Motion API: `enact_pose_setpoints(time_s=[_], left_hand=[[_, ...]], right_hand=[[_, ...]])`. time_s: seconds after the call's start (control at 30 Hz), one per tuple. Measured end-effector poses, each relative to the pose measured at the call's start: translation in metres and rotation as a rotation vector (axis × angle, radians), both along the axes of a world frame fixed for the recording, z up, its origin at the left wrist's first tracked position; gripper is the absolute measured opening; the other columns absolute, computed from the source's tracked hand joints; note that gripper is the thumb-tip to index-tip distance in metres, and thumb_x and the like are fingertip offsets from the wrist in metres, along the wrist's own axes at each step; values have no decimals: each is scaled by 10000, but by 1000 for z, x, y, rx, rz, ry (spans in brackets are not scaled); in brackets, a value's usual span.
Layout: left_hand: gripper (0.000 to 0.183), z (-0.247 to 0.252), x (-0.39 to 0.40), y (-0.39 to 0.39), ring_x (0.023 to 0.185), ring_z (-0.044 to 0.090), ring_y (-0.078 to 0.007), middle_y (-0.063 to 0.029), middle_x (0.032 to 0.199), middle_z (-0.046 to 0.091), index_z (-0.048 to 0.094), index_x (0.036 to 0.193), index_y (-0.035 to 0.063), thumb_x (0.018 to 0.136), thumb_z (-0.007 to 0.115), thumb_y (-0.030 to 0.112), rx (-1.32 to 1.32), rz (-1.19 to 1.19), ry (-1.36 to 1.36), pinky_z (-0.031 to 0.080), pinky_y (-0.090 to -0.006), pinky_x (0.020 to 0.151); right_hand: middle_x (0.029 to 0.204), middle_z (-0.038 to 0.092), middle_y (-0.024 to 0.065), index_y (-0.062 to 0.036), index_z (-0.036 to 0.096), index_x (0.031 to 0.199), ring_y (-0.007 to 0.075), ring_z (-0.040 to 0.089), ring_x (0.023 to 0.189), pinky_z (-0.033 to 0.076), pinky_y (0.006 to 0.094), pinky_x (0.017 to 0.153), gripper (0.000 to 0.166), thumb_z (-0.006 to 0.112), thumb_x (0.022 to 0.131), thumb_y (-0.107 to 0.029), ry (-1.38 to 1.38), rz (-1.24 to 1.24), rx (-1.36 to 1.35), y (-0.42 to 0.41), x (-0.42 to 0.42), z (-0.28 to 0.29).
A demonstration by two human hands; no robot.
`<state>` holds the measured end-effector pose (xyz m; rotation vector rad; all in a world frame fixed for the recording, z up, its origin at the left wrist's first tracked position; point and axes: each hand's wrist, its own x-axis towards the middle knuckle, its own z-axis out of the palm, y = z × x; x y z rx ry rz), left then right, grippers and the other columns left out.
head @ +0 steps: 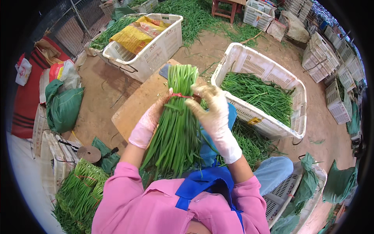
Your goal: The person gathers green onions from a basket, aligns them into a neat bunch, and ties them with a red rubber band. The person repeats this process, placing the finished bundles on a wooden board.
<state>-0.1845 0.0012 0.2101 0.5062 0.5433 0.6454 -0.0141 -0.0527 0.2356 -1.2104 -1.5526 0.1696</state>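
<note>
A bundle of green garlic chives [178, 125] lies before me over a wooden board [137, 102], its pale cut ends pointing away from me. A red tie [180, 95] goes round it near those ends. My left hand [155, 114], in a stained whitish glove, holds the bundle's left side at the tie, thumb near the red strand. On the bundle's other side my right hand [211, 108], also gloved, has its fingers spread and bent beside the tie; whether the fingertips touch the stalks is unclear. Part of a dark blade-like thing [164, 71] shows behind the cut ends.
A white plastic crate [299, 99] with loose chives stands at the right, another [175, 38] with a yellow sack at the upper left. Tied bundles [80, 190] are stacked at the lower left near a green sack [64, 108]. Loose chives [190, 17] cover the floor behind.
</note>
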Motion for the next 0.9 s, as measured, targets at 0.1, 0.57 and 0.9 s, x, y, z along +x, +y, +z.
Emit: enact_pose_setpoints(time_s=[0.1, 0.57, 0.9], left_hand=[[530, -13, -7, 18, 991, 574, -189, -106, 1106, 590, 505, 1206, 45, 845, 552, 431, 151, 1, 118, 482, -345, 857], [551, 0, -1, 51, 934, 602, -189, -113, 1079, 596, 496, 1197, 32, 834, 565, 441, 276, 31, 149, 499, -338, 824], [465, 14, 1, 103, 782, 634, -193, -92, 925, 641, 571, 1057, 23, 804, 624, 410, 322, 251, 148, 541, -318, 727]], right_hand=[[822, 569, 68, -92, 630, 858, 263, 532, 796, 418, 373, 710, 241, 702, 660, -208, -392, 28, 45, 4, -15, -22], [807, 601, 105, -83, 653, 855, 267, 573, 759, 453, 369, 688, 188, 672, 708, -199, -359, 146, 19, 22, 0, -10], [697, 607, 134, -25, 645, 725, 291, 606, 696, 484, 353, 667, 140, 634, 723, -164, -99, 1037, -719, -104, 40, 10]])
